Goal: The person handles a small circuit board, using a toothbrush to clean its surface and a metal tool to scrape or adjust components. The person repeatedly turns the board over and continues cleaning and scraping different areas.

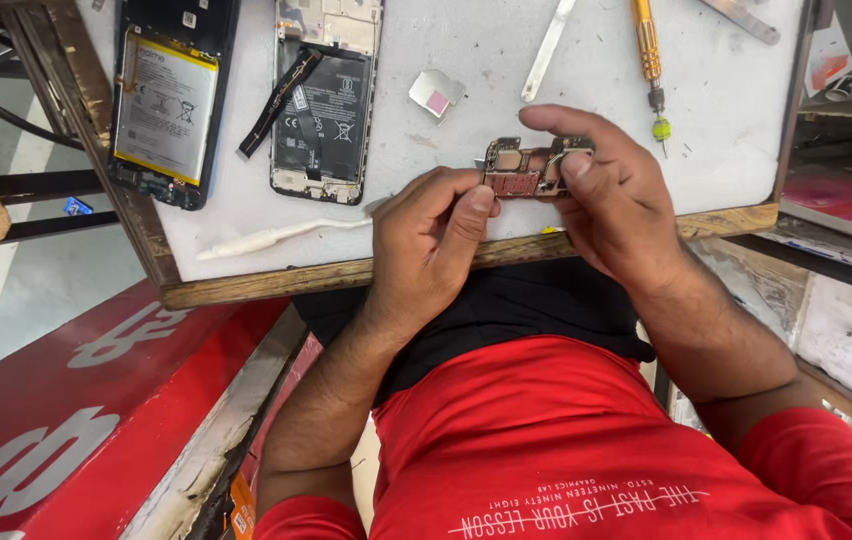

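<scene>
**Circuit board held up over a phone repair bench**

White and scuffed, the bench top has a wooden rim and carries the pieces of opened phones. At its near edge, both hands hold a small circuit board just above the surface. The left hand pinches the board's left end between thumb and curled fingers; the right hand grips the right end, forefinger arched over the top. Both grips are narrow and closed on the board.

From the board, at ten o'clock, lies a phone frame with its black battery showing; further out at nine o'clock, a second phone with a white battery. At twelve o'clock sits a small metal shield, and at one o'clock a yellow-handled screwdriver. A white plastic pry stick lies at eight o'clock.

It looks like an inspection of the board in hand; handling it calls for a light, steady pinch by the edges.
</scene>
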